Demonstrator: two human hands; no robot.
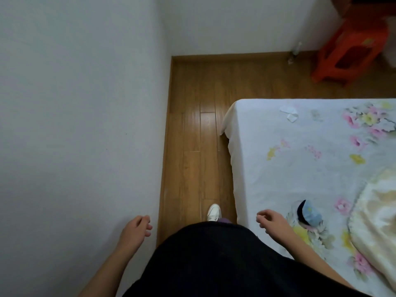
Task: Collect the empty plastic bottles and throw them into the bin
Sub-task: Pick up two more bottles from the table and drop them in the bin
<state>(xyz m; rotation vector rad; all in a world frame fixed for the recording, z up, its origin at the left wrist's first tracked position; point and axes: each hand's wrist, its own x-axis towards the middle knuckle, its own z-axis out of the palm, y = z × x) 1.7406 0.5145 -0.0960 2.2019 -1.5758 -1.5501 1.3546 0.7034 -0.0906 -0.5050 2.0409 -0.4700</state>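
Head view: both the left hand (137,227) and right hand (270,220) hang loosely curled, holding nothing. Walking along the bed (278,168) toward the bottle (295,52) by the far wall looks best.

Both arms bare, hanging fwd & down at either side of torso, elbows slightly bent. Left hand (137,227) low at left, palm turned inward, fingers loosely curled, thumb near index, nothing held. Right hand (271,220) at similar height on right, back of hand up, fingers (261,217) curled loosely inward, empty too. Hands well apart, w/ dark-clothed body between them. One foot in white shoe (213,212) stepped ahead, just past hem of dark garment.
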